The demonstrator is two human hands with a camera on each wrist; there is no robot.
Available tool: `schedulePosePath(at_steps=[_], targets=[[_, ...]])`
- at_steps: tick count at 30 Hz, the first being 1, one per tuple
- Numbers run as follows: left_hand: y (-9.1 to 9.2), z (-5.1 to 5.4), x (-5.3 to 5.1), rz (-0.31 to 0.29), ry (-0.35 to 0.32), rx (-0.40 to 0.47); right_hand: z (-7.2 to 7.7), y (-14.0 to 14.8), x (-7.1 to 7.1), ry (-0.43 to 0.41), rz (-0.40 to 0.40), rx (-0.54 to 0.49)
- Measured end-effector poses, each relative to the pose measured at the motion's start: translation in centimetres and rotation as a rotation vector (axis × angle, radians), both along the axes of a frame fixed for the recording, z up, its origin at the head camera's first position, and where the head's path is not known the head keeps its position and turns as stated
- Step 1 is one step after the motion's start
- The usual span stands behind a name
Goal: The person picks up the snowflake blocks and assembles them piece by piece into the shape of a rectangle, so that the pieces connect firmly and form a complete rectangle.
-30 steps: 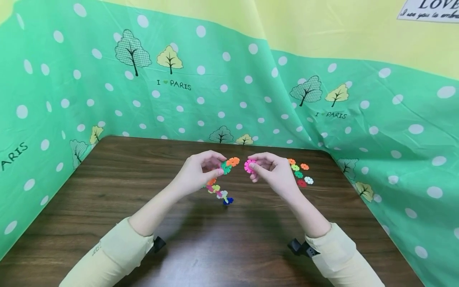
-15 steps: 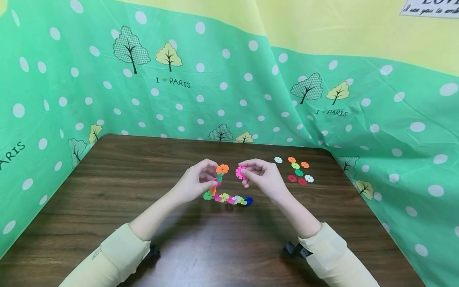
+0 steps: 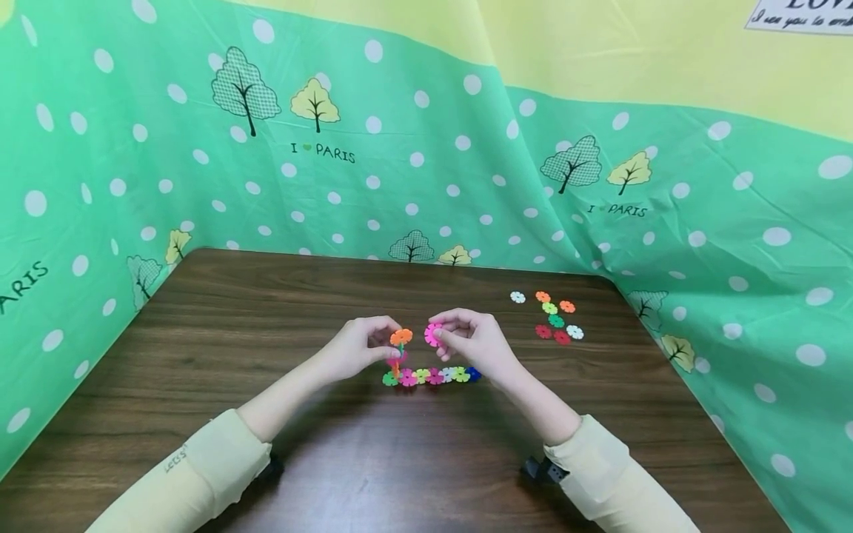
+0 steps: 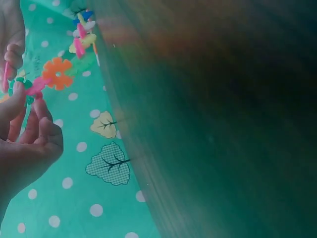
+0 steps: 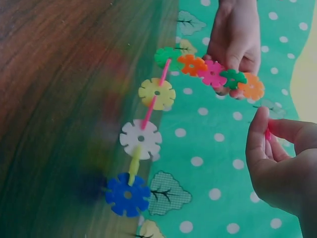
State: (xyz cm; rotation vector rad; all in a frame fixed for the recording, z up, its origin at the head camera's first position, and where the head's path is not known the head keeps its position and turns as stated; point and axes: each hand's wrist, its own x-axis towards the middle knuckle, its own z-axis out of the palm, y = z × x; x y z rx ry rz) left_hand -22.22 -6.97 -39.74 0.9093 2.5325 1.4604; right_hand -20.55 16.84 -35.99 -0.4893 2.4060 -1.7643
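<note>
The left hand pinches a chain of joined flower-shaped discs near its upper end, at a green disc beside an orange end disc. From there the chain bends at a light green disc and runs rightward through pink, yellow and white discs to a blue disc. Between thumb and fingers the right hand pinches a single pink disc, a short gap to the right of the orange end disc. In the right wrist view that pink disc is mostly hidden by the fingers.
Several loose discs lie at the back right of the brown table: two red, two orange, two white, a yellow and a green. A green dotted cloth hangs behind and beside the table.
Both hands have moved lower and a little left, bringing the pink disc nearer the orange end. The chain's lower part has swung out to the right. Loose discs previously covered by the right hand now show.
</note>
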Motion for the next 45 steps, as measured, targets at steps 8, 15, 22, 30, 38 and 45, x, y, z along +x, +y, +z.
schedulePosePath(at_steps=[8, 15, 22, 30, 38, 45], targets=[[0.0, -0.5, -0.1, -0.013, 0.004, -0.033, -0.8, -1.0, -0.4, -0.104, 0.029, -0.009], [0.0, -0.1, 0.0, -0.026, 0.026, -0.05, -0.7, -1.5, -0.5, -0.134, 0.049, 0.031], [0.1, 0.0, 0.2, -0.018, 0.038, -0.046, -0.5, -1.8, -0.5, -0.144, 0.072, 0.038], [0.3, 0.4, 1.0, 0.019, 0.044, 0.055, -0.3, -1.9, -0.3, -0.147, 0.081, 0.001], [0.6, 0.9, 1.5, 0.182, 0.196, 0.11, -0.3, -2.1, 0.0, -0.181, 0.057, -0.058], [0.7, 1.1, 1.7, 0.213, 0.218, 0.082, -0.5, -2.6, 0.2, -0.233, 0.01, -0.094]])
